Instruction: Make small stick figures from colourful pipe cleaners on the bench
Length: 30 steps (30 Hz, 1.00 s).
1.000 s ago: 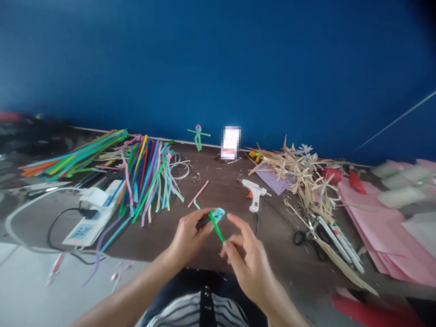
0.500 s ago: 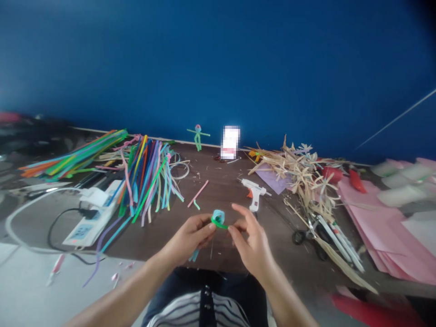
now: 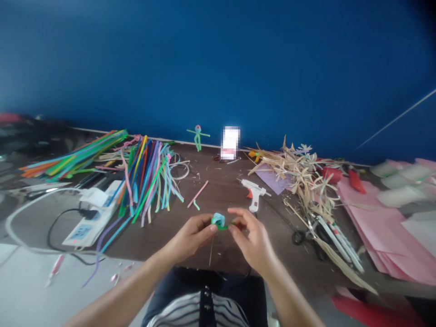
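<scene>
A small coil of light blue and green pipe cleaner (image 3: 218, 220) is held over the front of the dark table. My left hand (image 3: 199, 232) pinches its left side between thumb and fingers. A short green end sticks out to the right, and my right hand (image 3: 245, 229) pinches it between thumb and fingertips, with the index finger raised a little. Beyond my hands, a pink piece (image 3: 198, 194) and a short green piece (image 3: 196, 205) of pipe cleaner lie on the table. The white glue gun (image 3: 254, 193) rests behind my right hand.
Bundled pipe cleaners (image 3: 146, 172) and a power strip (image 3: 90, 222) with cables lie left. Straw-like strips (image 3: 299, 168), scissors (image 3: 299, 237) and pink sheets (image 3: 381, 231) lie right. A green pipe-cleaner figure (image 3: 198, 137) stands against the blue wall, beside a blurred white rectangle (image 3: 230, 141).
The coil has tilted and turned slightly between my hands. My right index finger has come down a little. The light blue ends once visible below my left hand no longer show.
</scene>
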Motion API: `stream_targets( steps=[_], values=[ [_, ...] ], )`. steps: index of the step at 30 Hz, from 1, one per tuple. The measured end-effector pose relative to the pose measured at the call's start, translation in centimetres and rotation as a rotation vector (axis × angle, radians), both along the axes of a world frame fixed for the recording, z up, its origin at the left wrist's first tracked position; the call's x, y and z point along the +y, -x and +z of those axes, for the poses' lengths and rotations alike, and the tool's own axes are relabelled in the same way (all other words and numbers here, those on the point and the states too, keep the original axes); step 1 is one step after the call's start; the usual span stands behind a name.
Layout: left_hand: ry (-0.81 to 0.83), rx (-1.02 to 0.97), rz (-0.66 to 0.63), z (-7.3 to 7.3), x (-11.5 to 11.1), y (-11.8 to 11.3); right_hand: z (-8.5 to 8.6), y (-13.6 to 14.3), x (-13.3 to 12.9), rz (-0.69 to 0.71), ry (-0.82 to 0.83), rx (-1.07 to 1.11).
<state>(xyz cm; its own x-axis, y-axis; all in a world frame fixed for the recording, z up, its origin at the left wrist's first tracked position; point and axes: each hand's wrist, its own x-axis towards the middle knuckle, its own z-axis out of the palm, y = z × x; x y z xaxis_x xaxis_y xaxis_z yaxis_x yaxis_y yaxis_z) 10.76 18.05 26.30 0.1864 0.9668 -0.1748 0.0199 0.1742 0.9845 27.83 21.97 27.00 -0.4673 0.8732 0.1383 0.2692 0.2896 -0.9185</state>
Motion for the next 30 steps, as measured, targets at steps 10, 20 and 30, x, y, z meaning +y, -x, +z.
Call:
stream_targets(
  steps=[10,20,30],
  values=[
    [-0.516,0.576,-0.101,0.3,-0.7,0.6,-0.7,0.6,-0.7,-0.066,0.194,0.205],
    [-0.755,0.771,-0.147,0.2,-0.9,0.7,-0.2,0.4,-0.5,-0.105,0.346,0.227],
    [-0.69,0.844,-0.137,-0.2,-0.9,0.6,0.3,-0.1,-0.7,0.02,0.113,0.042]
  ],
)
